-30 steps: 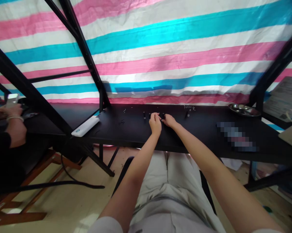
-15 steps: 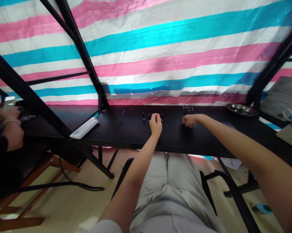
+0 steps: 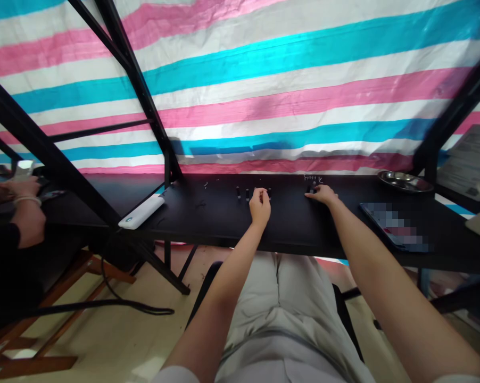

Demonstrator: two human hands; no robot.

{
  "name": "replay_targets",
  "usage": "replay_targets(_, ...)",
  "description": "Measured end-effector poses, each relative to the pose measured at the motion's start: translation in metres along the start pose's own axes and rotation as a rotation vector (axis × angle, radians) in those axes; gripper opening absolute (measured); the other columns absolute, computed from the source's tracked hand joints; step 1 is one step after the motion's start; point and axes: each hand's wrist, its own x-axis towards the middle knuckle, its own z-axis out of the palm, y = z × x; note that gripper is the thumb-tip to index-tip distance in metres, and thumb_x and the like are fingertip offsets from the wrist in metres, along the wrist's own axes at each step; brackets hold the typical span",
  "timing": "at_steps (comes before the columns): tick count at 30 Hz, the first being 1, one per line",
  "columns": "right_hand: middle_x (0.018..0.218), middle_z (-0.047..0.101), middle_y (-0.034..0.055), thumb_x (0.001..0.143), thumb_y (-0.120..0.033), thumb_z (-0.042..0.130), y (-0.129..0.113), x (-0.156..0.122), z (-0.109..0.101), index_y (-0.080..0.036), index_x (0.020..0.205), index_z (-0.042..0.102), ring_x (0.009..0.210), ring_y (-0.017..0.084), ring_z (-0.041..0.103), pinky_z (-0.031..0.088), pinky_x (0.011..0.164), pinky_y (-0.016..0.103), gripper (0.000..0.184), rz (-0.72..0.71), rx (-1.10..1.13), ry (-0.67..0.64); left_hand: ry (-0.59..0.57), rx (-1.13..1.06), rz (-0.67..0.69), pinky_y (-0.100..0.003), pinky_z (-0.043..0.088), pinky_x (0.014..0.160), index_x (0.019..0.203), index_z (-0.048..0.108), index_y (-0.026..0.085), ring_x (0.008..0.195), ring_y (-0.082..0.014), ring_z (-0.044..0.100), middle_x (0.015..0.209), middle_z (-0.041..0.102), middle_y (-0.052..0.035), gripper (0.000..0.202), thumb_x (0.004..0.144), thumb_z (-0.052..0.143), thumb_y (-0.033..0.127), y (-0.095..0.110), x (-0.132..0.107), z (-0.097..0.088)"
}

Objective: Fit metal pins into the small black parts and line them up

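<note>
My left hand (image 3: 260,206) is above the black table (image 3: 220,218), its fingers curled together in a pinch. Whatever they hold, if anything, is hidden. Small dark cylinders with pale lower ends stand around it: one cylinder (image 3: 238,192) farther left, a second cylinder (image 3: 247,194) just left of the fingers, and a third cylinder (image 3: 269,193) at their right. My right hand (image 3: 323,194) rests low over the table, thumb and forefinger spread apart beside a small dark piece (image 3: 314,184). The piece is too small to name. Several thin white squiggly bits (image 3: 312,178) lie behind that hand.
A white power bank-like block (image 3: 142,211) lies at the left by the black metal frame (image 3: 134,80). A phone-like slab (image 3: 394,227), partly blurred, and a shiny metal dish (image 3: 405,181) are at the right. A striped sheet hangs behind. Another person's hands (image 3: 22,186) hold a light device.
My right hand has turned and its fingers have spread from a closed shape. The forearm has swung left, uncovering the slab. My left hand keeps its pinch. The view has shifted slightly.
</note>
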Motion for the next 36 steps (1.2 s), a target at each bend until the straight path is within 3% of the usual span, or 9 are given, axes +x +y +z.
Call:
replay_targets(3,0.103,0.065,0.0092,0.072,-0.05,0.062,-0.014,-0.012,0.012,-0.022,0.102,0.063,0.101,0.027,0.057,0.04,0.086,0.042,0.041,0.068,0.012,0.043,-0.006,0.009,0.001,-0.022,0.044,0.065,0.086,0.053,0.019,0.062,-0.0106,0.056,0.068,0.057,-0.0004,0.014,0.088,0.041,0.025,0.001,0.0,0.0)
replay_targets(7,0.097,0.065,0.0105,0.083,-0.037,0.05,-0.031,-0.028,0.019,-0.019,0.098,0.061,0.094,0.023,0.059,0.04,0.078,0.035,0.026,-0.007,-0.044,0.086,-0.053,0.045,-0.004,-0.022,0.044,0.064,0.088,0.054,0.019,0.063,-0.0105,0.055,0.068,0.057,-0.0004,0.014,0.088,0.041,0.024,0.0,0.0,0.001)
replay_targets(9,0.096,0.065,0.0105,0.083,-0.036,0.049,-0.037,-0.038,0.02,-0.019,0.097,0.059,0.091,0.022,0.059,0.041,0.075,0.033,0.024,-0.072,-0.051,0.083,-0.118,0.084,-0.006,-0.022,0.044,0.065,0.09,0.055,0.019,0.064,-0.0106,0.056,0.068,0.057,-0.0002,0.014,0.087,0.042,0.023,-0.002,-0.001,0.003)
replay_targets(14,0.087,0.065,0.0063,0.082,-0.035,0.051,-0.048,-0.067,0.022,-0.019,0.088,0.058,0.081,0.019,0.058,0.039,0.068,0.028,0.018,-0.281,0.0,0.032,-0.417,0.174,0.037,-0.022,0.044,0.065,0.107,0.057,0.022,0.061,-0.0099,0.053,0.068,0.059,0.0021,0.027,0.082,0.048,0.018,-0.008,-0.005,0.007)
replay_targets(18,0.075,0.061,0.0033,0.082,-0.034,0.05,-0.06,-0.09,0.024,-0.019,0.077,0.056,0.069,0.015,0.054,0.038,0.063,0.026,0.017,-0.545,0.07,-0.05,-0.49,0.192,0.099,-0.022,0.045,0.065,0.122,0.053,0.026,0.059,-0.0089,0.05,0.075,0.061,0.0027,0.042,0.08,0.051,0.019,-0.011,-0.005,0.009)
replay_targets(21,0.079,0.061,0.0044,0.082,-0.028,0.049,-0.066,-0.1,0.026,-0.018,0.078,0.056,0.07,0.015,0.054,0.038,0.063,0.026,0.012,-0.652,0.09,-0.049,-0.529,0.223,0.135,-0.023,0.045,0.066,0.115,0.059,0.024,0.06,-0.0091,0.049,0.077,0.061,0.0015,0.037,0.078,0.053,0.019,-0.011,-0.005,0.009)
replay_targets(26,0.087,0.062,0.0066,0.085,-0.027,0.047,-0.071,-0.106,0.024,-0.018,0.084,0.058,0.078,0.016,0.056,0.038,0.067,0.025,0.014,-0.697,0.071,-0.019,-0.517,0.248,0.11,-0.024,0.045,0.065,0.093,0.064,0.02,0.061,-0.0103,0.05,0.075,0.06,-0.0002,0.018,0.078,0.054,0.017,-0.012,-0.004,0.009)
replay_targets(32,0.092,0.065,0.0085,0.093,-0.034,0.034,-0.074,-0.112,0.017,-0.018,0.093,0.058,0.08,0.017,0.059,0.037,0.065,0.025,0.028,-0.597,-0.027,0.006,-0.266,0.143,0.104,-0.024,0.045,0.071,0.096,0.056,0.019,0.07,-0.011,0.056,0.083,0.059,-0.0019,0.015,0.084,0.048,0.02,-0.007,-0.004,0.009)
replay_targets(36,0.101,0.066,0.0093,0.093,-0.031,0.034,-0.074,-0.113,0.016,-0.019,0.1,0.059,0.086,0.018,0.06,0.039,0.067,0.025,0.029,-0.589,-0.085,-0.014,-0.293,0.082,0.133,-0.022,0.044,0.07,0.098,0.054,0.02,0.072,-0.0104,0.056,0.082,0.058,-0.0017,0.015,0.085,0.047,0.021,-0.003,-0.005,0.008)
